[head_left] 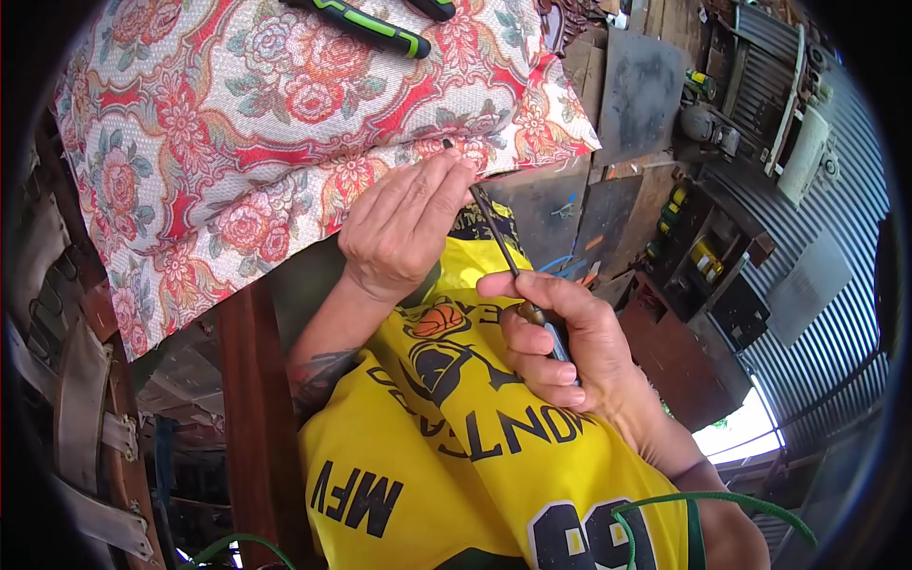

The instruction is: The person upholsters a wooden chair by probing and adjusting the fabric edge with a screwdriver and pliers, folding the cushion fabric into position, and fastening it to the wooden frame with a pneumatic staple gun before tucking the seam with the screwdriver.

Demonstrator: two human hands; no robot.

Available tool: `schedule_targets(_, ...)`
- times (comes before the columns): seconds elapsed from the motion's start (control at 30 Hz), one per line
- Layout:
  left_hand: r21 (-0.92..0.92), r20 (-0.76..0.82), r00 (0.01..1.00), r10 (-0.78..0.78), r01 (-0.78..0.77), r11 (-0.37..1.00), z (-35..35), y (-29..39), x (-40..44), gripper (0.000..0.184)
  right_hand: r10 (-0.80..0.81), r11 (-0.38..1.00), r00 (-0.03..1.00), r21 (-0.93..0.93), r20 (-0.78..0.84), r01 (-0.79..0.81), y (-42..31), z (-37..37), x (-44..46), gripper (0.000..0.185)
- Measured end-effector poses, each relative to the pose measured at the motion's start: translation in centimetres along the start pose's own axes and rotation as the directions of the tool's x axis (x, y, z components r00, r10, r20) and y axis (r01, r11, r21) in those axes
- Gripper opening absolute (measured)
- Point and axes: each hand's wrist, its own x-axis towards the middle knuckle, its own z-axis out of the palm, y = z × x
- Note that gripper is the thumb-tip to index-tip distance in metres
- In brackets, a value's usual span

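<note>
Floral patterned fabric [304, 85] covers a padded piece across the upper left. At its lower edge lies my left hand [404, 218], back up, its fingers pressed together on the fabric; the fingertips' undersides are hidden. My right hand [570, 347] is wrapped round the handle of a thin dark-shafted tool [498, 233], index finger along the shaft. That shaft runs up to my left fingertips, where part of it is covered. Just beyond them a small dark tip [447, 143] shows against the fabric.
Black-and-green tool handles [370, 30] lie on the fabric at the top. A wooden post [261, 418] and a strapped frame [90, 418] stand at left. To the right are a shelf box [708, 247] with yellow items and corrugated metal sheeting [855, 313]. A green cord [712, 496] hangs low.
</note>
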Motion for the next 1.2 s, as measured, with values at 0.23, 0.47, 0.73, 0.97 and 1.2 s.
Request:
schedule_targets(0.23, 0.017, 0.022, 1.000, 0.021, -0.021, 1.000, -0.3, 0.0, -0.2, 0.028, -0.172, 0.936, 0.981, -0.326, -0.090, 0.134, 1.1, 1.0, 0.4, 0.036)
schedule_targets(0.47, 0.023, 0.011, 0.998, 0.055, -0.055, 0.998, 0.0, -0.8, -0.1, 0.027, -0.032, 0.999, 0.995, -0.003, 0.098, 0.032, 0.8, -1.3, 1.1, 0.038)
schedule_targets(0.73, 0.013, 0.015, 0.997, 0.081, -0.081, 0.997, -0.3, -0.8, 0.2, 0.027, -0.117, 0.977, 0.990, -0.189, -0.078, 0.100, 0.6, 0.6, -0.5, 0.037)
schedule_targets(0.97, 0.003, 0.007, 0.998, 0.070, -0.070, 0.998, -0.3, -0.7, 0.2, 0.026, -0.106, 0.977, 0.986, -0.197, -0.130, 0.080, 0.4, 1.3, -1.1, 0.037)
schedule_targets(1.2, 0.006, 0.033, 0.997, 0.065, -0.065, 0.998, -0.5, -0.6, 0.3, 0.025, -0.102, 0.976, 0.983, -0.207, -0.154, 0.069, 0.2, 1.7, -1.3, 0.036)
